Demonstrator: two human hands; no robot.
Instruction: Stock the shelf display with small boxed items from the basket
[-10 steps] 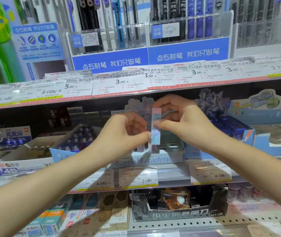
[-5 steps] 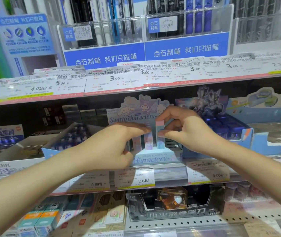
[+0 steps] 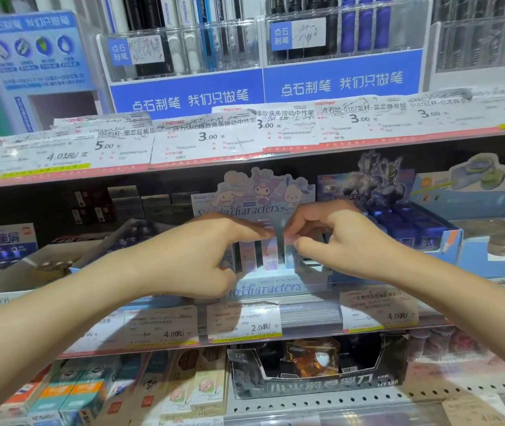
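A pale blue Sanrio characters display box (image 3: 271, 287) stands on the middle shelf, with a cartoon header card (image 3: 263, 192) behind it. Three slim pastel boxes stand upright in it: a pink one (image 3: 247, 256), a pink-purple one (image 3: 269, 253) and a light blue one (image 3: 289, 253). My right hand (image 3: 337, 238) pinches the top of the light blue box between thumb and fingers. My left hand (image 3: 202, 256) reaches in from the left, its fingertips touching the top of the pink-purple box. No basket is in view.
A dark blue display box (image 3: 404, 222) stands right of the Sanrio box, and an open white carton (image 3: 29, 265) left of it. Price labels (image 3: 245, 321) line the shelf edge. Pen racks (image 3: 263, 41) fill the shelf above; a black display box (image 3: 318, 367) sits below.
Both hands moved down and forward from in front of the shelf into the display box. The light blue box went from held in the air to standing in the row.
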